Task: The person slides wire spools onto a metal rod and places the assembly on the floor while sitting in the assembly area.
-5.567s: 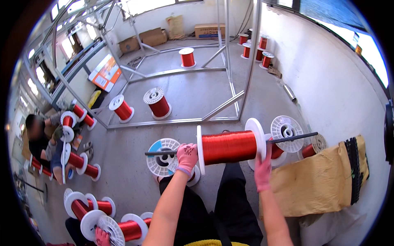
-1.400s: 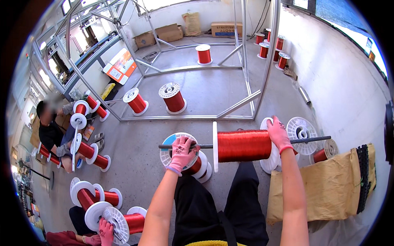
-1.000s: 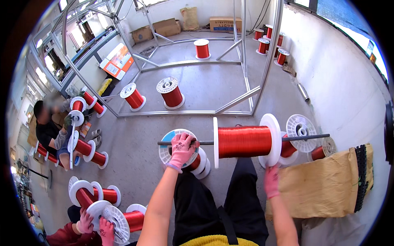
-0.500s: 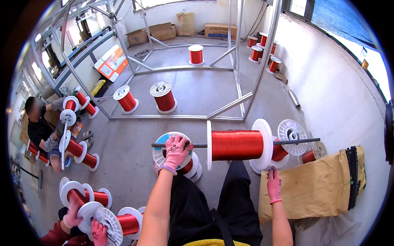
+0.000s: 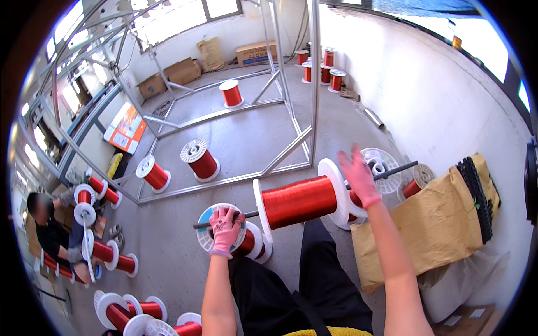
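Note:
A large spool of red wire (image 5: 298, 203) with white flanges sits on a dark rod (image 5: 399, 169) in front of my knees. My left hand (image 5: 225, 231), in a pink glove, is closed around the rod left of the spool. Below that hand stands a white-flanged spool (image 5: 204, 242) with a blue label. My right hand (image 5: 360, 178), also pink-gloved and slightly blurred, has its fingers stretched out beside the spool's right flange, over the rod. Whether it touches either cannot be told. Behind the rod's right part stands another white-flanged spool (image 5: 374, 157).
A brown sack-like sheet (image 5: 412, 232) lies at the right by the wall. A metal frame (image 5: 224, 187) stands ahead, with red-wire spools (image 5: 202, 162) inside. Several spools (image 5: 151, 309) crowd the lower left. A person (image 5: 53, 227) crouches at the far left among more spools.
My view has turned. My right hand has risen from beside the brown sheet to the spool's right flange, its fingers now stretched. Another person's gloved hands at lower left are out of view.

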